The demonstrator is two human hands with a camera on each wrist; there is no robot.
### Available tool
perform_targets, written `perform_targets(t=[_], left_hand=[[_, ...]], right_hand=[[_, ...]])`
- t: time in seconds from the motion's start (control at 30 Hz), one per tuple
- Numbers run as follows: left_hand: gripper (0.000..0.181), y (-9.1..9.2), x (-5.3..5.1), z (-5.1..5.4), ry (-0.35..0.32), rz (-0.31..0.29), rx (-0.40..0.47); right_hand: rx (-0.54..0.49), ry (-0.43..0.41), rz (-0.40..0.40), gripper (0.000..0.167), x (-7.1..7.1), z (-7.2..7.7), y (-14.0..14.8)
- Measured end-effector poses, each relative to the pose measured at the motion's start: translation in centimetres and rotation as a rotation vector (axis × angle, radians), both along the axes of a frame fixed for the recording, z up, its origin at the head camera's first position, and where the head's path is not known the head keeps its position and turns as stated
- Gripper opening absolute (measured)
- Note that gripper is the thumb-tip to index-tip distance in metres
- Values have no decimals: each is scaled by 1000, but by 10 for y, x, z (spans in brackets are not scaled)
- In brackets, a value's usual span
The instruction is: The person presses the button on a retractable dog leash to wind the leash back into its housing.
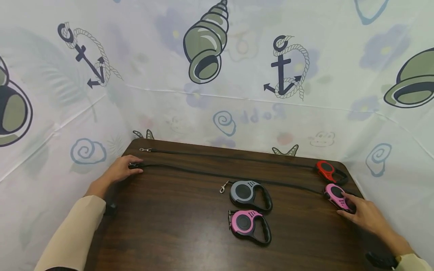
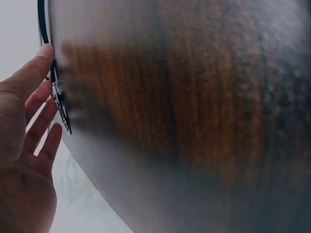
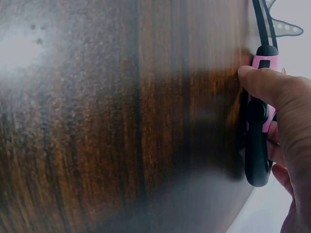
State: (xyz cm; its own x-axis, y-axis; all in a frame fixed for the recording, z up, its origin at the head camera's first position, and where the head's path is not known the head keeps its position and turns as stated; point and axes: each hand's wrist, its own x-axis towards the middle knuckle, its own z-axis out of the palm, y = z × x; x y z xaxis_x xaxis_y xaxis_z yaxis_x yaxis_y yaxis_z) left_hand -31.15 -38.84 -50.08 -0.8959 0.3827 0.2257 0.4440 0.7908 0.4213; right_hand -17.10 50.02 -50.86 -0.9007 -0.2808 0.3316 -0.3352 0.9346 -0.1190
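Observation:
A pink retractable dog leash [image 1: 335, 192] lies at the table's right edge, its black strap [image 1: 217, 175] drawn out across to the left. My right hand [image 1: 367, 216] holds its case, index finger on top and thumb along the near side. In the right wrist view, the case and black handle [image 3: 257, 160] stand beside the thumb, the other fingers partly hidden behind. At the strap's far left end is a metal clip [image 1: 135, 165]. My left hand [image 1: 120, 169] is around this clip, thumb and fingers loosely extended on either side, close to the strap [image 2: 53, 73] in the left wrist view.
Behind, a red retractable leash [image 1: 326, 171] has its strap [image 1: 220, 156] stretched leftwards to a clip [image 1: 145, 149]. A grey leash [image 1: 243, 191] and another pink leash [image 1: 242, 222] lie mid-table on the brown table [image 1: 169, 226]. Patterned cloth [image 1: 152, 75] surrounds the table.

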Motion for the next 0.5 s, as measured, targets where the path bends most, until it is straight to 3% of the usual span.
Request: perform_targets(t=[0.5], left_hand=[[25, -4, -12, -10, 29, 19, -4]], right_hand=[[-13, 36, -17, 66, -1, -4, -3]])
